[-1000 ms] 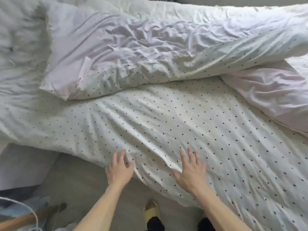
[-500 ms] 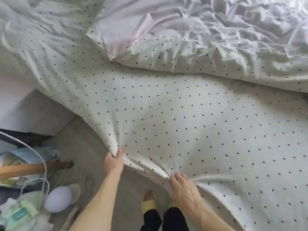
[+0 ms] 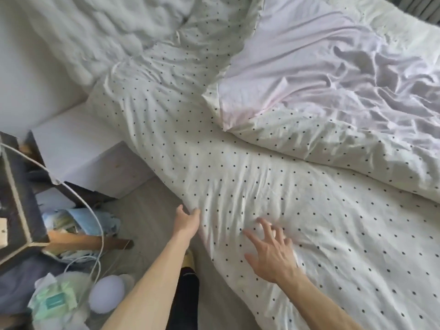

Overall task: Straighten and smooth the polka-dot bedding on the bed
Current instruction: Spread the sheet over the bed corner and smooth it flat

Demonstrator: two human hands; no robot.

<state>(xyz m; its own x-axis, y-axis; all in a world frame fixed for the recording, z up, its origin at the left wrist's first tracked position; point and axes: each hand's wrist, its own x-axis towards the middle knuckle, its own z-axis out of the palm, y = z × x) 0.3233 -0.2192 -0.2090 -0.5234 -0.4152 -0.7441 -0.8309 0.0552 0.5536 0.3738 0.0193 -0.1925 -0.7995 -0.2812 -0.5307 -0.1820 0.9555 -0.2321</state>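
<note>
Letting go of the polka-dot bedding [image 3: 285, 186], after pinching its near edge with both hands half a second earlier and pulling it taut toward the floor [image 3: 147, 206]. Now laying the right hand [image 3: 271, 251] open on top of the bedding close to the near side of the bed [image 3: 392, 39], fingers spread and straight, gripping nothing. Holding the left hand [image 3: 187, 221] open as well, fingers extended against the fold hanging over the side, touching rather than pinching as far as can be told. Leaving the bedding spread across the near half of the bed, with shallow creases just beyond the right fingertips and more toward the upper left. Leaving the duvet [image 3: 333, 96] bunched and turned back across the far side, lilac lining facing up. Judging the tug finished and the flattening phase beginning: probably calling next for sweeping the palms outward over the creases, with the crumpled duvet waiting to be drawn back
</note>
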